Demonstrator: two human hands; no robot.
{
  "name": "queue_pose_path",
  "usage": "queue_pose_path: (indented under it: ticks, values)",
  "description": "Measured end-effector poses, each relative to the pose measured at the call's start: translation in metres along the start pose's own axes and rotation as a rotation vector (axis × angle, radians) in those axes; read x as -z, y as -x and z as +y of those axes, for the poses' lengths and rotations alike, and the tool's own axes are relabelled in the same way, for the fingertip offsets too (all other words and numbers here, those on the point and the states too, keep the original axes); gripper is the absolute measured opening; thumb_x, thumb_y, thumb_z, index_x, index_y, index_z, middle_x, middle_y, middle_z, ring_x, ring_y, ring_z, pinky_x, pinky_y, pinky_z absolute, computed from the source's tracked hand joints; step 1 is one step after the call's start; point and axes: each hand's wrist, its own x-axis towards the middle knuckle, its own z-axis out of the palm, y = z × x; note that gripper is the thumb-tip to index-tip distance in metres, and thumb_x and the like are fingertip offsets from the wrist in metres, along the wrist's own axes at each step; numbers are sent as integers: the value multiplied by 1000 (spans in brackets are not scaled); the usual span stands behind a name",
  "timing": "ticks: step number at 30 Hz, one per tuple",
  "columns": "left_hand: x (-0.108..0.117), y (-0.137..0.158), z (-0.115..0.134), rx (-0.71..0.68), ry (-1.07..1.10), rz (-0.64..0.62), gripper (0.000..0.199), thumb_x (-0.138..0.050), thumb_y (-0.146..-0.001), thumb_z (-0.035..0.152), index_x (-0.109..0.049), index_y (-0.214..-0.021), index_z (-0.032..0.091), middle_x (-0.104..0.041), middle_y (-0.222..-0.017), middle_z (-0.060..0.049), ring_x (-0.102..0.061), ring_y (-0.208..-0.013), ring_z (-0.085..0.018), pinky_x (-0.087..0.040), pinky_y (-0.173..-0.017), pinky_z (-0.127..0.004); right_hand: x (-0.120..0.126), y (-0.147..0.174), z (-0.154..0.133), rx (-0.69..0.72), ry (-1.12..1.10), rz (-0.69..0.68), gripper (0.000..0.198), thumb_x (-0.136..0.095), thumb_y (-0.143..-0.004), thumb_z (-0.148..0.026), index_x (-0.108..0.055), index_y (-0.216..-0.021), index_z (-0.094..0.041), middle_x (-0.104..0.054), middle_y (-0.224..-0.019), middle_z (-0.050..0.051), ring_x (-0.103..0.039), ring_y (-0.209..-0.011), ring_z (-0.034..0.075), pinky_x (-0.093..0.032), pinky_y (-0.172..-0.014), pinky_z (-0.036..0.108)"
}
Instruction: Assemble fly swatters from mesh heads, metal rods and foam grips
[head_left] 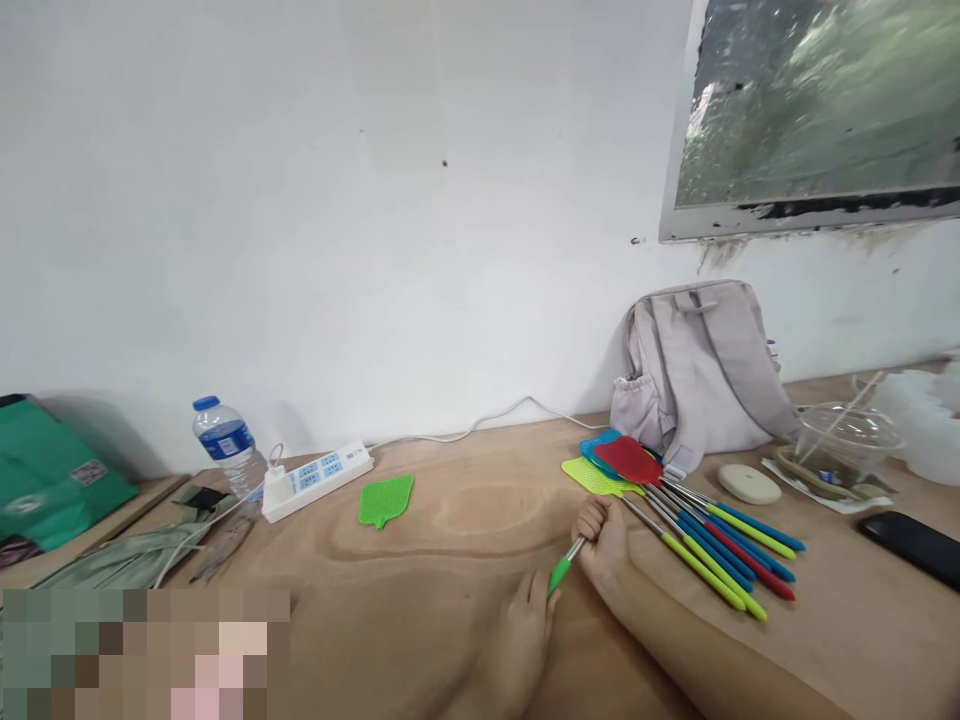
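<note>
Low in the middle, my left hand (517,635) is closed around the green grip of a fly swatter handle (560,573). My right hand (602,540) makes a fist around the thin metal rod of that same handle, up and to the right of my left. A loose green fly swatter head (386,500) lies flat on the table, apart from both hands. Just right of my right hand rests a pile of fly swatters with red (628,459), blue and yellow-green heads. Their metal rods and coloured grips (739,555) fan out toward the lower right.
A white power strip (319,480) and a water bottle (225,440) stand left, near a green bag (56,475). A grey backpack (705,360) leans on the wall. Rightward are a round cream object (748,484), a clear plastic bowl (847,440) and a black phone (915,545). The lower-left corner is pixelated.
</note>
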Motion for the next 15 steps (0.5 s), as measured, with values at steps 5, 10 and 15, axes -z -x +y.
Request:
queue_pose_path:
  ticks: [5,10,15]
  values:
    - [-8,-1,-3,2,-2,1,30,-33,-89,29,-62,-97,23,-69,-83,-9,-65,-66,-24,-45,-55,-29,3,6,8,5,57,-32,50,-57,-67,-31,-11,-50,-20,-7,-40,-12,-6,-31,4,-16,-27,13]
    - [-17,-3,-5,50,5,-29,30,-34,-89,30,-62,-97,21,-68,-83,-10,-65,-67,-25,-47,-55,-30,-4,13,10,2,70,-72,50,-57,-67,-32,-11,-50,-20,-8,-39,-11,-7,-31,4,-17,-28,14]
    - [-31,-2,-13,-62,130,92,36,-27,-91,31,-56,-110,22,-67,-96,-10,-65,-76,-23,-51,-64,-31,-26,21,1,-23,44,-107,45,-55,-69,-29,-14,-51,-21,-13,-40,-11,-6,-32,4,-15,-28,16]
